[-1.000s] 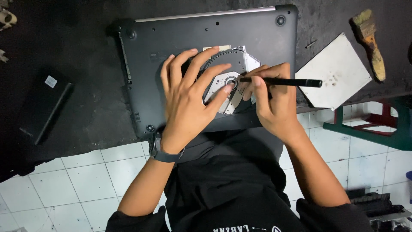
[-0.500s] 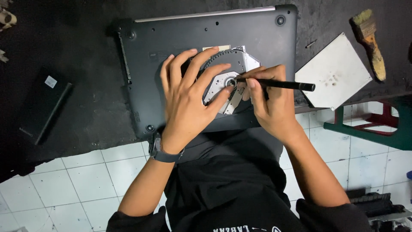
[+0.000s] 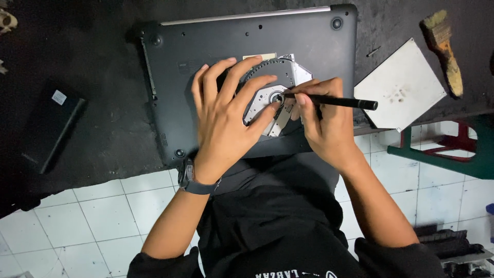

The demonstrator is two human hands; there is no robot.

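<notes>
Dark bench: screwdriver [image 3: 329, 101] pinched in right hand [image 3: 324, 128], tip on drive hub [image 3: 277, 97].

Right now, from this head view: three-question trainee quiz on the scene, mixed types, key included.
1. True or false: the dark grey upturned laptop lies with its base facing up.
2. Which hand holds the slim black screwdriver? A left hand, B right hand, C neither
3. Fill in: the tool's tip meets the hub of the round silver and black optical drive, while the ___ hand rests spread over it.

Key: 1 true. 2 B. 3 left.
</notes>
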